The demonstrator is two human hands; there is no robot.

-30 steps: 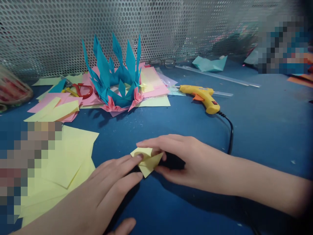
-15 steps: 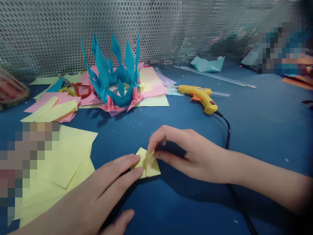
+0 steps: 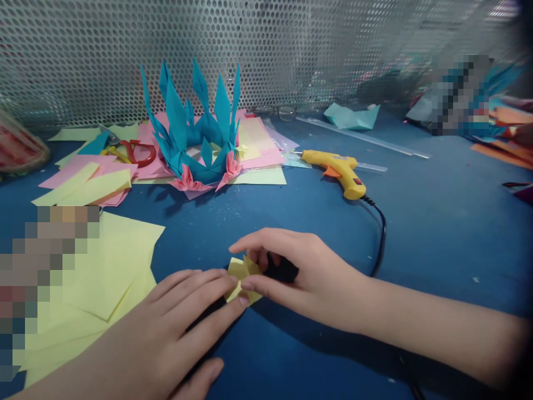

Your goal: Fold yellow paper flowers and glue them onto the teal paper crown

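One yellow paper (image 3: 240, 270) | left hand (image 3: 179, 316) flat, pressing it | right hand (image 3: 308, 272) pinching it | axis unclear

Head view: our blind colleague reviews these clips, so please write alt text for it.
Left hand presses flat and right hand pinches a small folded yellow paper on a blue table. Nearby lie a blue paper crown, a yellow glue gun and loose yellow sheets.

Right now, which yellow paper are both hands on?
The small folded piece, held by left hand and right hand; the big sheets lie flat to its left.
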